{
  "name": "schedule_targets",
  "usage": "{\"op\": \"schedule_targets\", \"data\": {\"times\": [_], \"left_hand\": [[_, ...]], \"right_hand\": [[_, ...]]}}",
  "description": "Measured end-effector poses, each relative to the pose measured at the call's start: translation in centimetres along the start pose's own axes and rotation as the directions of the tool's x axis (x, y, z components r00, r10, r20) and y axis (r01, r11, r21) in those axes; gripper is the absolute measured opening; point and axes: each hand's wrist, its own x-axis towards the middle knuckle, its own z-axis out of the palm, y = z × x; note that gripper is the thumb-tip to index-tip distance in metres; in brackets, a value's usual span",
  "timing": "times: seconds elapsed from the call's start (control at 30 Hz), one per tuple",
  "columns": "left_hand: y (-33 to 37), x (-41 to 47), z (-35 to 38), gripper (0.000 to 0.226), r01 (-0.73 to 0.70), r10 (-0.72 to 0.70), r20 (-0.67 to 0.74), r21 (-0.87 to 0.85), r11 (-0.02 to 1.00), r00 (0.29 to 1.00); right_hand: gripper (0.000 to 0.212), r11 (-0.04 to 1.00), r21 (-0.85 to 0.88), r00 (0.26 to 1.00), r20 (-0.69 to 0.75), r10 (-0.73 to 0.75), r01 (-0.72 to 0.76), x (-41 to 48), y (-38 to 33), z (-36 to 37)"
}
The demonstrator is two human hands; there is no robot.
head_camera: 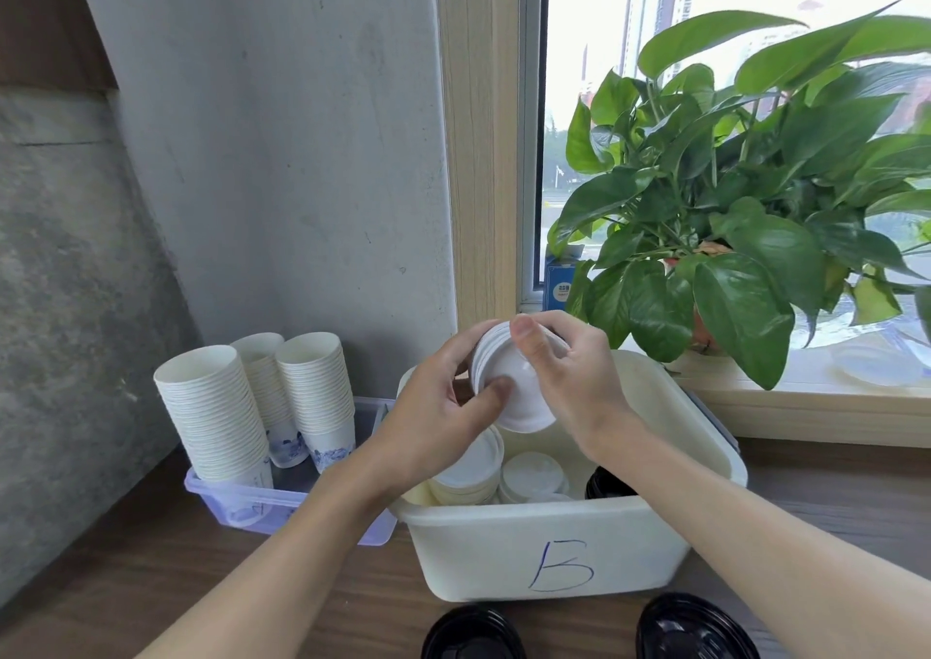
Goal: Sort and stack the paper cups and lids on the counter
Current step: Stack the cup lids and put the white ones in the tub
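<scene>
Both my hands hold a small stack of white lids (514, 386) above the cream bin marked "B" (554, 552). My left hand (443, 406) grips the stack from the left, thumb on its face. From the right, my right hand (569, 371) grips it, thumb over the top rim. Inside the bin lie more white lids (531, 474), a taller white lid stack (468, 472) and a black lid (607, 484). Three tall stacks of white paper cups (216, 406) stand in a clear tray (242, 502) to the left.
Two black lids (473, 633) (695, 625) lie on the wooden counter at the near edge. A leafy potted plant (745, 195) stands on the windowsill at the right. A grey wall rises behind the cup tray.
</scene>
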Motion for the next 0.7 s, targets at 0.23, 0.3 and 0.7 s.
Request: {"op": "schedule_targets", "data": {"times": [0.23, 0.3, 0.7], "left_hand": [[-0.11, 0.15, -0.23, 0.043, -0.009, 0.009, 0.021, 0.037, 0.999, 1.000], [-0.37, 0.16, -0.18, 0.046, -0.002, -0.002, 0.038, 0.115, 0.993, 0.999], [-0.64, 0.24, -0.05, 0.034, 0.059, -0.061, 0.009, 0.132, 0.989, 0.998]], "right_hand": [[0.043, 0.996, -0.085, 0.999, 0.036, -0.021, 0.024, -0.22, -0.21, -0.32], [0.040, 0.992, -0.117, 0.995, 0.091, -0.033, 0.044, -0.38, -0.16, -0.53], [0.059, 0.924, -0.313, 0.974, 0.125, -0.190, 0.221, -0.84, -0.70, -0.42]]}}
